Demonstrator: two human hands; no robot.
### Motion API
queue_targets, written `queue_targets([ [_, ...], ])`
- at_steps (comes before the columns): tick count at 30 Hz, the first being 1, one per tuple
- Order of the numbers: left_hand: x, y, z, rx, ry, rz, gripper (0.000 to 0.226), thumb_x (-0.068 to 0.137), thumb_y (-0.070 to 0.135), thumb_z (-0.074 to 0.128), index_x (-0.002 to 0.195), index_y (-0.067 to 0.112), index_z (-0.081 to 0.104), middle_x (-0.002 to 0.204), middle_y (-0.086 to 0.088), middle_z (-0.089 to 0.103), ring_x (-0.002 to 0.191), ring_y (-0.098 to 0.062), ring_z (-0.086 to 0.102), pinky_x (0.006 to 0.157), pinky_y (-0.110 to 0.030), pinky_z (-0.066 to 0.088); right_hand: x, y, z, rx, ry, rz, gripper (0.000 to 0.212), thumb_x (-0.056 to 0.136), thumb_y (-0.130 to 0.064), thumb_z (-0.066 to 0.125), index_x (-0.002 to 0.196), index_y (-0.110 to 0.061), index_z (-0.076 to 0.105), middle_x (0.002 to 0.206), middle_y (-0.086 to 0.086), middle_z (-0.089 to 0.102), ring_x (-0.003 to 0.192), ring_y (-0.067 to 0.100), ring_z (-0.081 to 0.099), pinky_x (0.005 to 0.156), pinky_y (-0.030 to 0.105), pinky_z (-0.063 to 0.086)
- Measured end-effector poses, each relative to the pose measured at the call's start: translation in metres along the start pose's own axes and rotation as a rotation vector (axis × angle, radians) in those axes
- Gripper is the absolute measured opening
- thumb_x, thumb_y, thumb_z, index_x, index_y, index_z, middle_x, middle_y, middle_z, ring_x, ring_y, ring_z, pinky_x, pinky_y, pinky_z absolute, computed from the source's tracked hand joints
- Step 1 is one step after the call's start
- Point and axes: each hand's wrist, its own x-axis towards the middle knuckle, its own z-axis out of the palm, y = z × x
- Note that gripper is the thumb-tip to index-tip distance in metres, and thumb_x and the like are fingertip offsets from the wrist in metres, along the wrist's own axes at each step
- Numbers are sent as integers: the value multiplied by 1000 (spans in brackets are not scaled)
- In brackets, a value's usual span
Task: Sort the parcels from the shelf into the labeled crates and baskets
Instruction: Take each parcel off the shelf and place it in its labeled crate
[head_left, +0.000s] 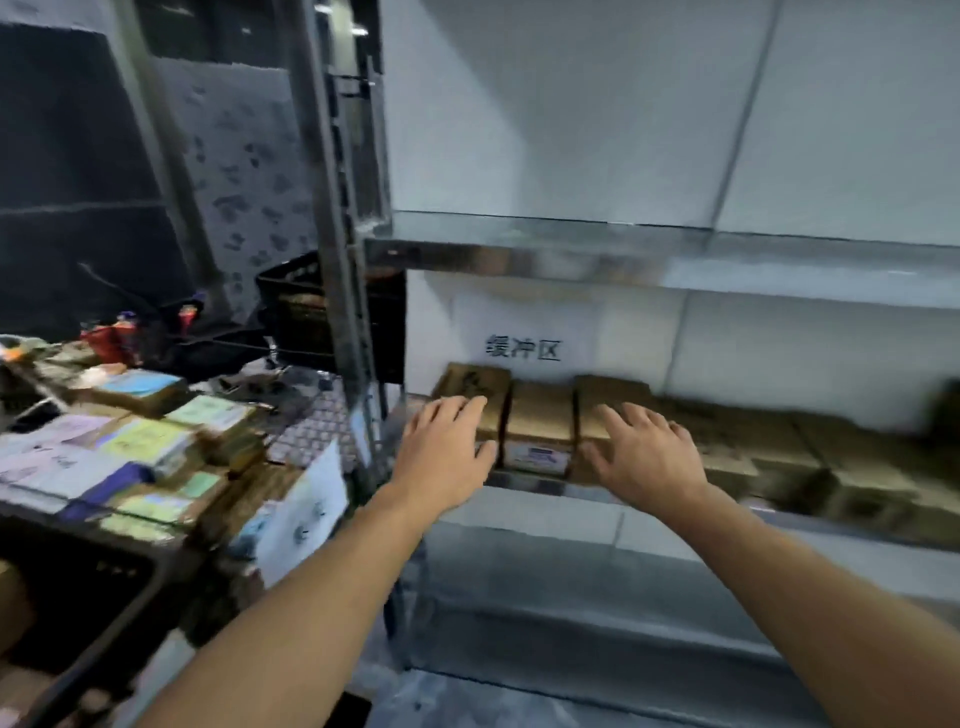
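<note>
A row of brown cardboard parcels stands on the middle metal shelf. My left hand reaches out with straight fingers over the leftmost parcel. My right hand is spread in front of the third parcel. Between the two hands shows a parcel with a white label. Neither hand holds anything. More parcels run along the shelf to the right, blurred.
To the left, a crate holds stacked parcels with coloured labels and bears a white paper sign. A black basket stands behind the shelf's metal upright. A dark crate sits at lower left. The upper shelf overhangs the parcels.
</note>
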Motion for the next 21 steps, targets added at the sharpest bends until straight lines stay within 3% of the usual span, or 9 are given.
queue_targets([
  [7,41,151,54,-55,-64,186,58,99,42,46,152,25,30,156,1,34,143,-22,25,115,-38,22,-52,151,-4,-80,-6,213,57,98,-60,40,146,-30,38,146,2,49,140,26,41,111,47,37],
  [12,57,237,85,-87,-133,318,58,100,43,43,153,26,29,156,2,34,143,-22,27,117,-40,22,-92,230,-8,-68,-9,362,49,98,-58,39,137,-28,45,141,1,52,135,27,46,105,47,40],
  [21,81,380,140,-148,-246,563,57,99,42,44,153,28,28,157,2,33,144,-22,27,119,-42,22,-155,342,-8,-132,-15,619,55,101,-60,37,146,-29,39,146,2,49,138,27,42,108,46,38],
])
